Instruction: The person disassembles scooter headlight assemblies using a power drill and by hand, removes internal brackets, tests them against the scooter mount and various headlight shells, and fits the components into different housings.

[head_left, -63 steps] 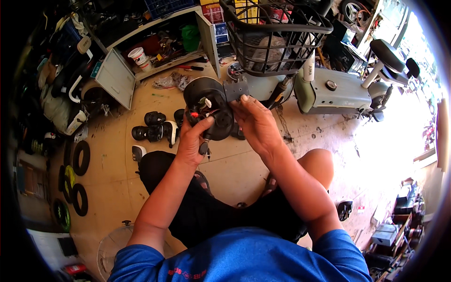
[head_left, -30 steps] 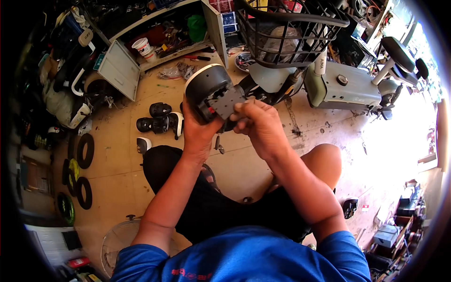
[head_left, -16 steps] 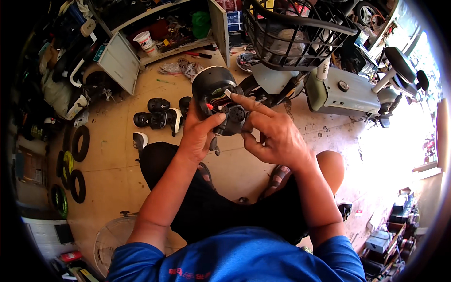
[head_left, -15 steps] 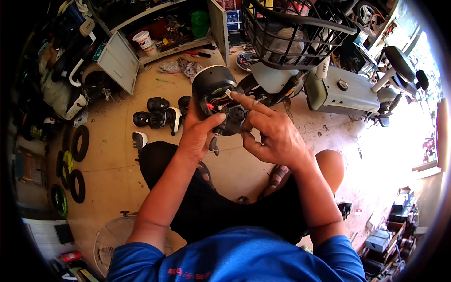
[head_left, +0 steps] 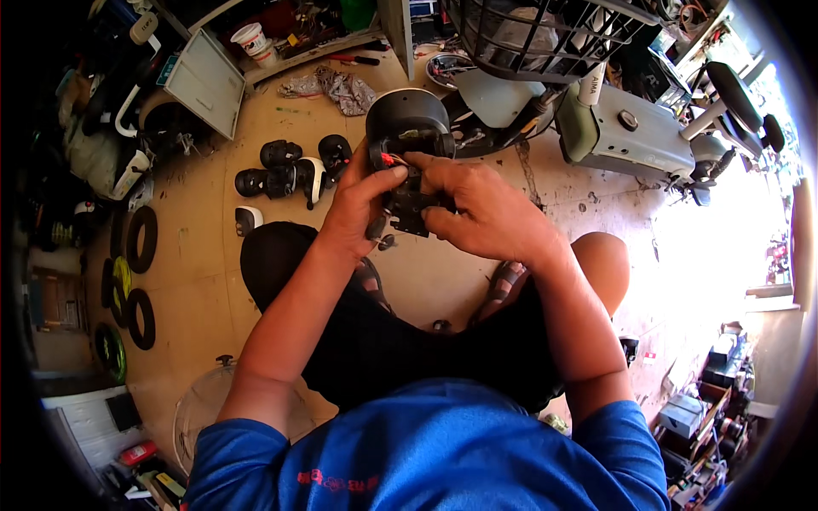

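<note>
Held part: black round-backed housing [head_left: 407, 128], dome end pointing away from the person, with a darker boxy block at its near end; raised in front of the chest, above the floor [head_left: 460, 281], between both hands.
Left hand [head_left: 358, 204]: wrapped round the left side of the housing, thumb laid across the block toward the middle; grip closed on the part.
Right hand [head_left: 486, 213]: closed on the right side of the same part, fingers curled over the block, fingertips meeting the left thumb; grip tight, palm turned down.
Wiring: a short red and white lead [head_left: 388, 159] shows at the housing's open face, just above the left thumb.
Posture: person seated low, knees apart, blue shirt, dark shorts, sandalled feet below the hands.
Floor, left of hands: cluster of small black parts [head_left: 290, 170], lying well apart from the held housing; a crumpled grey rag [head_left: 336, 85] beyond them.
Far left: several black rubber rings [head_left: 141, 238] lined along the floor edge.
Ahead: pale grey-green scooter [head_left: 630, 128] with a black wire basket [head_left: 545, 34] at its front, just beyond the housing.
Near left, low: round white fan guard [head_left: 204, 417] on the floor by the left elbow.
</note>
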